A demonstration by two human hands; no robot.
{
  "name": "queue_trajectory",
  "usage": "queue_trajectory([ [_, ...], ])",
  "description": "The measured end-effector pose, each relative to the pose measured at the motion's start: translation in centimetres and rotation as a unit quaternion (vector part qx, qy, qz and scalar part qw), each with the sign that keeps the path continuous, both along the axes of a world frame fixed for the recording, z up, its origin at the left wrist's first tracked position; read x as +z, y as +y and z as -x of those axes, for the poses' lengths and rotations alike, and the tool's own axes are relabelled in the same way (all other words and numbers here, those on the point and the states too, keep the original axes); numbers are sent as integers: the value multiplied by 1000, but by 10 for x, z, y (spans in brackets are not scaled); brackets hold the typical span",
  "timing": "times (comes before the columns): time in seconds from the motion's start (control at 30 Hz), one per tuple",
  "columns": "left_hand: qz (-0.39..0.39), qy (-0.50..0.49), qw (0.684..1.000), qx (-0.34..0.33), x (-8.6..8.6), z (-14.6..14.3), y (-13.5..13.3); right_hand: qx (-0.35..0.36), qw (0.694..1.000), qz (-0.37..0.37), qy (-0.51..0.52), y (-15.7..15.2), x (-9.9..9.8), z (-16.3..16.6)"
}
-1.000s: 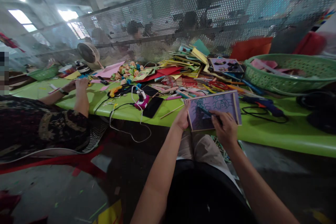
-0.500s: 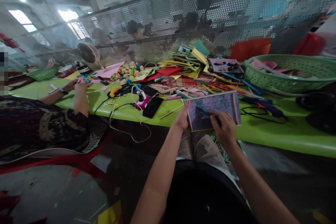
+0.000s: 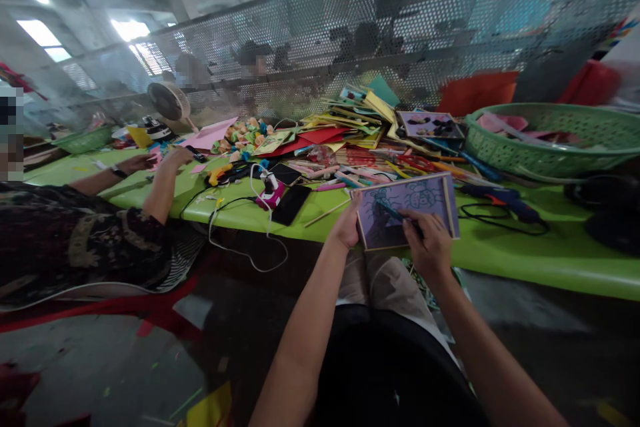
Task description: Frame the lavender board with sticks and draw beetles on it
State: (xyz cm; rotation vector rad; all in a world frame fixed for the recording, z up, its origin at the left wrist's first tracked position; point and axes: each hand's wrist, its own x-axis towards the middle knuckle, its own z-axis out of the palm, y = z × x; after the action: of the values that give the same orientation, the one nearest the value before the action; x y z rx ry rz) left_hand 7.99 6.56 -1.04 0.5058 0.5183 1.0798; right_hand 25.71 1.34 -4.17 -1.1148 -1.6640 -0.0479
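A purple picture board (image 3: pixel 425 200) with a pale wooden frame leans at the green table's front edge, tilted toward me. My left hand (image 3: pixel 347 225) grips its left edge, fingers behind it. My right hand (image 3: pixel 429 245) is closed on a dark pen (image 3: pixel 393 212), whose tip rests on the left half of the picture, over drawn outlines.
A green basket (image 3: pixel 545 147) stands at the right, a glue gun (image 3: pixel 505 199) with its black cord beside the board. Stacked coloured paper (image 3: pixel 360 117) fills the back. A phone (image 3: pixel 291 204) and cables lie left of the board. A person's arms (image 3: pixel 155 180) work at the far left.
My hands and the board have barely moved; the pen tip has shifted slightly on the picture. The person at the left has moved their hands rightward along the table.
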Motion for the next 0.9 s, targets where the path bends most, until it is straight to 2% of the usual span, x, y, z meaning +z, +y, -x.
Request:
queue_trajectory([
  [0.23,-25,-5,1000,-7,4,1,-3,-5,1000,2,7,-3,1,0],
  [0.43,0,-8,1000,13,2,-1,-1,-2,1000,3,6,-2,1,1],
  [0.9,-5,-6,1000,-1,3,0,-2,-1,1000,4,3,0,-2,-1],
])
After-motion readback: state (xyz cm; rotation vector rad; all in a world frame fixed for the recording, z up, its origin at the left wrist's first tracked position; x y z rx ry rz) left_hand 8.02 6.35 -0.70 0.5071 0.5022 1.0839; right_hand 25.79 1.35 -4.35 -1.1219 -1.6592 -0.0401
